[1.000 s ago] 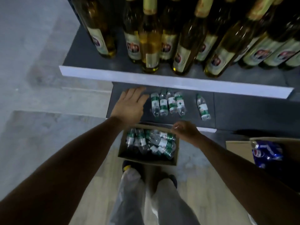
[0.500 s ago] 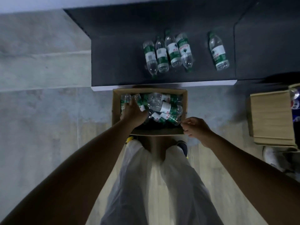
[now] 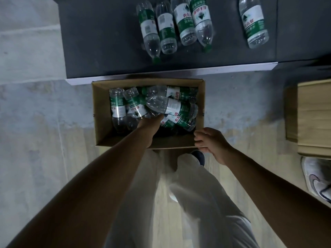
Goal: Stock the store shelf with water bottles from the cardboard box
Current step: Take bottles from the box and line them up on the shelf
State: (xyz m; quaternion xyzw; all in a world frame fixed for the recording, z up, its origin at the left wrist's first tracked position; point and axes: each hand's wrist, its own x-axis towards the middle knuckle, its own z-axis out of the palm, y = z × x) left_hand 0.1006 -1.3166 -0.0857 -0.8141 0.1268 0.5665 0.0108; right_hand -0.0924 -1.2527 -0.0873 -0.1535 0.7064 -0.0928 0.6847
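Observation:
An open cardboard box (image 3: 101, 111) stands on the floor against the low dark shelf (image 3: 100, 42), with several green-labelled water bottles (image 3: 172, 107) piled inside. My left hand (image 3: 149, 124) reaches down into the box among the bottles; its fingers are hidden under them. My right hand (image 3: 211, 142) grips the box's near right corner. Several bottles (image 3: 166, 29) lie side by side on the shelf. One more bottle (image 3: 254, 24) lies apart to their right.
A second cardboard box (image 3: 311, 119) sits on the floor at the right. Beside it is another person's white shoe (image 3: 317, 178). My legs in pale trousers (image 3: 197, 203) stand just behind the open box. Grey floor lies to the left.
My view has dropped from the upper shelf of glass bottles to the box. My left hand left the shelf and went down into the box. My right hand stays at the box's corner.

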